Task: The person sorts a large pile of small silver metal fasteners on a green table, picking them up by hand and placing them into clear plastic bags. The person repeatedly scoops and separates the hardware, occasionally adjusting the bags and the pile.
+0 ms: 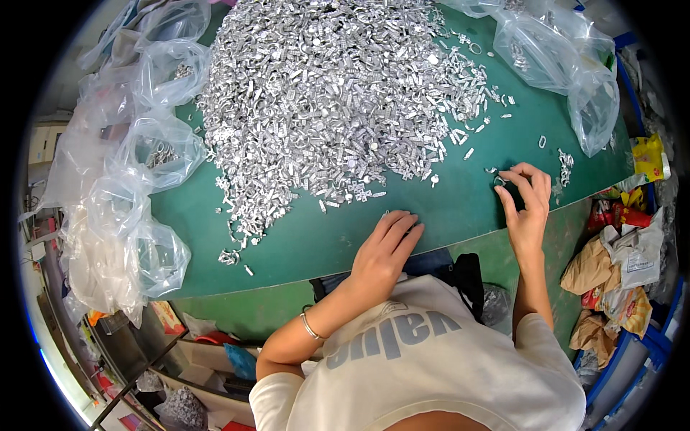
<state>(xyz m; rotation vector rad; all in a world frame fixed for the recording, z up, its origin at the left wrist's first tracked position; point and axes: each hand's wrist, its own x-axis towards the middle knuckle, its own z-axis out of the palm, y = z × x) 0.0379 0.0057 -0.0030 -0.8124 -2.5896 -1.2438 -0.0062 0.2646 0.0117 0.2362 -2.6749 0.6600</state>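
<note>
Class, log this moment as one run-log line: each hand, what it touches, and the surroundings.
left hand: flat on green table mat | right hand: pinching small silver metal piece | large heap of silver metal pieces behind

Whatever lay under the left hand [383, 248] was hidden by its flat palm and fingers. The small silvery piece [498, 180] pinched at the right hand's [526, 205] fingertips was too small to tell its shape. Beyond both hands, the heap of metal parts [338, 93] ran off the picture's top edge, and its single pieces blurred together. Far left of the left hand, the clear plastic bags [136, 179] held contents too dim to make out.
</note>
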